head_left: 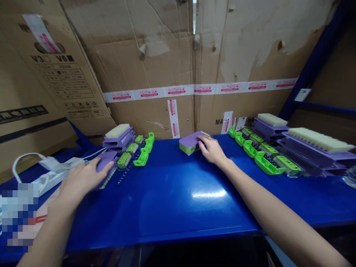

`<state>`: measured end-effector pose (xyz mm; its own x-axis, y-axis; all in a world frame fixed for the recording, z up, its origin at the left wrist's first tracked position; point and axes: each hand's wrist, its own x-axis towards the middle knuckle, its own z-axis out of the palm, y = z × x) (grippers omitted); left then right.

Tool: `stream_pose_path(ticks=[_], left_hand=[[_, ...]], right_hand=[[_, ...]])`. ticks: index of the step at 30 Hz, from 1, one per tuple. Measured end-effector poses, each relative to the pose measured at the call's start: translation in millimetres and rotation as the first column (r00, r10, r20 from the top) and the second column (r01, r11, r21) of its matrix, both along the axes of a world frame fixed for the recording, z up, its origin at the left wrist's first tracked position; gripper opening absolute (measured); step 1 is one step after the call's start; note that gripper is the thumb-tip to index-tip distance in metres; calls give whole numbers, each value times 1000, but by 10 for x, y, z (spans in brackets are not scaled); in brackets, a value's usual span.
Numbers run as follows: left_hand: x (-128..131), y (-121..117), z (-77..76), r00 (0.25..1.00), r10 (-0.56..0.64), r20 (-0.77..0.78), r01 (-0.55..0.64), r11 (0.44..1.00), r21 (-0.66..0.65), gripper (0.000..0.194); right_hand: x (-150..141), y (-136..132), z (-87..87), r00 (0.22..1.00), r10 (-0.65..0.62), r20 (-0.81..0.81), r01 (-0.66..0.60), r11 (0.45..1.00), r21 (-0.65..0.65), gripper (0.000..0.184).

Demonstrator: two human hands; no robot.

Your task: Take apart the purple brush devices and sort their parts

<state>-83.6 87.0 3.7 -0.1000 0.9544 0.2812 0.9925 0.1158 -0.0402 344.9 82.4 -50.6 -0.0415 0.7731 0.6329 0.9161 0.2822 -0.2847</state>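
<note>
My left hand (86, 174) is closed around a purple brush part (107, 160) at the left of the blue table, its pale bristles turned downward. At the back middle, my right hand (211, 149) grips the right end of a purple-and-green brush (190, 142), which lies bristles down. Beside my left hand lie clear-and-green cases (124, 160), small springs (122, 177) and bright green caps (141, 157). Behind it, purple brush parts (119, 137) are stacked with cream bristles up.
On the right stand more stacked purple brush parts (317, 148), beside a row of green caps (268, 163) and green-topped cases (286, 165). A white power strip (52, 178) with cables lies far left. Taped cardboard (150, 70) walls the back; a blue post (314, 55) rises at right.
</note>
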Motion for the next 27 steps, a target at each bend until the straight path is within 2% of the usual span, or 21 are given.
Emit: stream_pose_path(ticks=[2, 5, 8, 10, 12, 15, 17, 19, 23, 27], left_hand=[[87, -45, 81, 997, 65, -37, -65, 998, 17, 83], [330, -111, 254, 997, 80, -17, -75, 982, 174, 75], [705, -95, 404, 997, -81, -9, 80, 970, 230, 70], [1012, -29, 435, 968, -245, -51, 249, 927, 280, 65], [1346, 58, 396, 893, -434, -115, 449, 851, 272, 60], [1843, 178, 235, 758, -635, -149, 652, 739, 169, 58], [2132, 250, 101, 695, -710, -115, 719, 686, 110, 64], [2359, 331, -22, 677, -735, -48, 735, 672, 87, 73], [2558, 534, -171, 667, -718, 198, 723, 689, 60, 85], [2441, 679, -213, 556, -774, 303, 790, 606, 96, 92]], right_hand=[[-2, -2, 2, 1000, -2, 1, 2, 1000, 2, 37], [-4, -3, 4, 1000, -3, 5, 3, 1000, 3, 36], [-5, -6, 8, 1000, -6, 4, 6, 1000, -8, 36], [-8, -9, 12, 1000, -11, 3, 11, 1000, -19, 36], [-14, -15, 17, 1000, -19, -3, 19, 1000, -23, 37], [-31, -27, 27, 1000, -23, -14, 23, 999, -30, 37], [-42, -38, 38, 1000, -25, -12, 25, 999, -42, 38], [-46, -51, 53, 1000, -24, -1, 24, 998, -56, 39], [-27, -80, 87, 1000, 20, 21, -18, 998, -68, 42], [1, -92, 89, 998, 19, 66, -17, 999, -36, 46]])
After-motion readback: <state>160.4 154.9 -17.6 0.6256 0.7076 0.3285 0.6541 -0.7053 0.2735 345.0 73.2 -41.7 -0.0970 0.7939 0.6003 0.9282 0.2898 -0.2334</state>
